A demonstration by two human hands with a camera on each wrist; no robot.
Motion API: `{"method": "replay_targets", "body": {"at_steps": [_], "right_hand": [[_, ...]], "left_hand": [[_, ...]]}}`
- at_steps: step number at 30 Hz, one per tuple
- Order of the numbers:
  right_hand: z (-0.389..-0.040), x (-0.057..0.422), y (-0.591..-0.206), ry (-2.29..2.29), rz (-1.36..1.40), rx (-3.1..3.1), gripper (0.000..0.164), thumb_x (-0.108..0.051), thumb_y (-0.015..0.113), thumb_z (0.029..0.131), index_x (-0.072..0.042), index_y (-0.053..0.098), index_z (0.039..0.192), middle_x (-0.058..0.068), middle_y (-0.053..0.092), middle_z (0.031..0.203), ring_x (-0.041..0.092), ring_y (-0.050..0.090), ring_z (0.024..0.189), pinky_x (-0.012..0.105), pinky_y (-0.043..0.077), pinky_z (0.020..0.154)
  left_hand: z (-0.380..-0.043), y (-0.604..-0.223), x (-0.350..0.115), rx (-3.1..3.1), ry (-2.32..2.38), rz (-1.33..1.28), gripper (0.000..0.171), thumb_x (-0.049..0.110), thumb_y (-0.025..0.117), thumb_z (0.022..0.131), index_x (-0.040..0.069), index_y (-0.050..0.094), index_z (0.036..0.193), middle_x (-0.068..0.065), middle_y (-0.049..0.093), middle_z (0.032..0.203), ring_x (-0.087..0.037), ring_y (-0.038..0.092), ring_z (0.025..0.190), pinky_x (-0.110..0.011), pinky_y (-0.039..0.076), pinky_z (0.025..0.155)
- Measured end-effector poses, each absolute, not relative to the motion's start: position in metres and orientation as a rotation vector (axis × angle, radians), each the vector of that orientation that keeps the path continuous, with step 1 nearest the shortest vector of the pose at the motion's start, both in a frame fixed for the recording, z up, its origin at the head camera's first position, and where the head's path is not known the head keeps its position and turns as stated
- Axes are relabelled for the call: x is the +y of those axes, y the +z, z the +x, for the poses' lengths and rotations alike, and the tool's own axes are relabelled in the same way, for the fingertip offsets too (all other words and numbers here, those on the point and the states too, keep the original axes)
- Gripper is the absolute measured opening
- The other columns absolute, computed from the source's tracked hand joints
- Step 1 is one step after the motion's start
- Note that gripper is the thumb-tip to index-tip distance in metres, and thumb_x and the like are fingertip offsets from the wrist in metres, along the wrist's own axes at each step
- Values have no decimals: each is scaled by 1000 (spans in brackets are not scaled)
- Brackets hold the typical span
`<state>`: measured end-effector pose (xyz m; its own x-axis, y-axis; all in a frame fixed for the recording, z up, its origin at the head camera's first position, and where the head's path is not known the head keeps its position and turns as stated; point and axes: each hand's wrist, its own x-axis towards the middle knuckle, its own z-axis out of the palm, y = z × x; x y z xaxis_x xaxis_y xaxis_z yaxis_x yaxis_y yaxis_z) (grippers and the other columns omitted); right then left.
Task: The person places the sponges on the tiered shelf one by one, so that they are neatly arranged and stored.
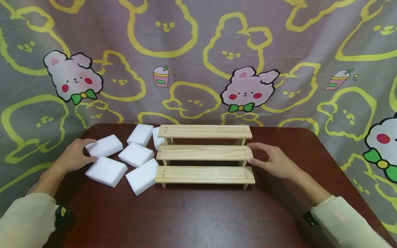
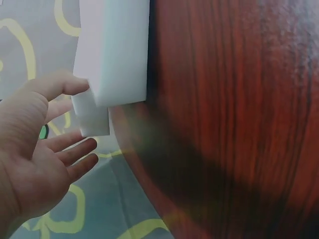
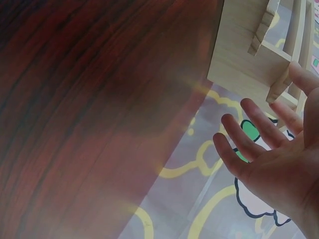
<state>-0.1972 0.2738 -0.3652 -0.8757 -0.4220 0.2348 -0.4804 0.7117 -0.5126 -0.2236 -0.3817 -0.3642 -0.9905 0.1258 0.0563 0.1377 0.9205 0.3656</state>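
Note:
A light wooden three-step display stand (image 1: 204,152) stands on the table. My right hand (image 1: 274,162) is at its right end, thumb and index finger at the end of the middle step, the other fingers spread and loosely extended. Left of the stand lie several white sponge-like blocks. My left hand (image 1: 75,155) is at the two leftmost ones. Its index finger reaches the back block (image 1: 107,146), and its thumb (image 2: 77,85) is at the corner of the front block (image 1: 107,171). In the left wrist view the remaining fingers are loosely extended and grip nothing.
More white blocks (image 1: 136,154) lie between my left hand and the stand, one (image 1: 142,175) close against its left end. One at the back (image 1: 158,137) is partly hidden by the stand. Behind the dark wood table (image 1: 204,217) hangs a patterned curtain (image 1: 192,62).

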Motion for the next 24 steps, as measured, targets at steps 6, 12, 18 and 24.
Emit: {"method": "replay_targets", "body": {"at_steps": [6, 12, 18, 24], "right_hand": [[-194, 272, -364, 973, 740, -2828, 46, -26, 74, 98, -9, 60, 138, 11, 72, 125, 35, 64, 122, 61, 47, 100], [-194, 272, -365, 1079, 711, -2876, 48, -23, 73, 98, -10, 53, 140, 11, 71, 120, 32, 66, 116, 58, 51, 95], [-193, 273, -364, 1133, 717, -2897, 49, -23, 71, 100, -8, 49, 141, 17, 67, 128, 36, 64, 119, 56, 53, 92], [-193, 273, -364, 1152, 708, -2908, 49, -23, 71, 100, -9, 48, 141, 17, 65, 129, 35, 64, 118, 54, 53, 92]], "left_hand": [[-219, -359, -372, -2970, -618, -200, 64, 8, 79, 84, -13, 47, 135, -45, 38, 124, -56, 41, 108, -73, 39, 87], [-220, -353, -362, -2933, -631, -222, 66, 8, 81, 84, -12, 47, 137, -44, 37, 125, -56, 41, 107, -72, 39, 86], [-220, -344, -356, -2915, -641, -239, 65, 8, 80, 85, -11, 47, 137, -45, 34, 128, -57, 41, 107, -74, 38, 87], [-218, -339, -351, -2887, -635, -260, 66, 9, 82, 84, -11, 48, 137, -43, 35, 129, -56, 41, 109, -74, 38, 89]]}}
